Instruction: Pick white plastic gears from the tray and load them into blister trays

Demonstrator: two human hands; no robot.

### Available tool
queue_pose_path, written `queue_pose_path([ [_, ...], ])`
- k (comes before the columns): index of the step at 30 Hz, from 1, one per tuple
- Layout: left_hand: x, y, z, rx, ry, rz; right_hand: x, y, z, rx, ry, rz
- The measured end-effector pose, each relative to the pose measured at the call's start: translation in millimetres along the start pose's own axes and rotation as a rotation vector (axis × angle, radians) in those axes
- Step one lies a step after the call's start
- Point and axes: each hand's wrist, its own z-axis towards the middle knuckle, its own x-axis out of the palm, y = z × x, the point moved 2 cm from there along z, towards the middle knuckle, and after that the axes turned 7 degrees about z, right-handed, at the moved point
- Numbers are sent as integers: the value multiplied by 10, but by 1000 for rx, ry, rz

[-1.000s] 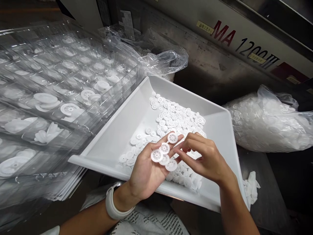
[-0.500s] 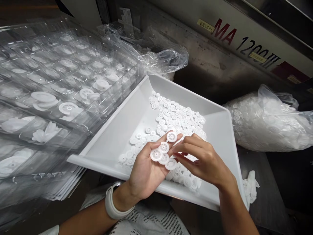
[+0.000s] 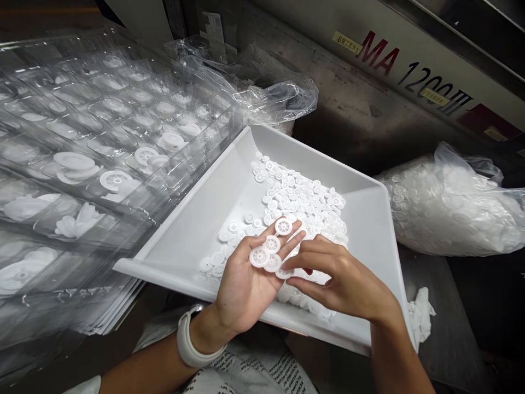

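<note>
My left hand (image 3: 244, 284) lies palm up over the tray, fingers slightly curled, with five white spoked plastic wheels (image 3: 271, 244) resting flat across my palm and fingers. They form a loose, overlapping chain running from my fingertips down to the heel of my fingers. My right hand (image 3: 340, 282) is curled just beside it, and its fingertips (image 3: 289, 264) reach the lowest wheel. I cannot tell whether they are gripping that wheel or only touching it. A white strap watch (image 3: 187, 340) sits on my left wrist.

Both hands are above a shallow white tray (image 3: 192, 230), which sits tilted at an angle to the machine front. More of the same wheels lie heaped in it (image 3: 295, 194), thickest toward the far side, with a few scattered nearer my left hand.

Left of the tray is a stack of clear thermoformed trays (image 3: 106, 109), with larger white moulded parts (image 3: 71, 166) in some of their cells. A crumpled clear plastic bag (image 3: 279, 98) lies behind the tray's far corner. To the right, a bulging bag of white discs (image 3: 447, 210) rests on the bench (image 3: 435, 306) beside a crumpled white cloth (image 3: 420, 317). Behind it all is a machine panel marked "MA 1200 III" (image 3: 414, 74).
</note>
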Motion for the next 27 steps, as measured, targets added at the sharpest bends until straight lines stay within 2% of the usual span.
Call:
queue_pose_path([
  [3, 6, 3, 8, 20, 5, -15, -20, -15, -5, -13, -30, -33],
  [11, 14, -4, -25, 35, 26, -52, -133, -107, -33, -11, -214, -204],
  [19, 33, 12, -12, 40, 49, -56, -85, -117, 6, -1, -219, -303],
  [27, 14, 8, -3, 24, 34, -49, -83, -125, -13, 6, -225, -311],
])
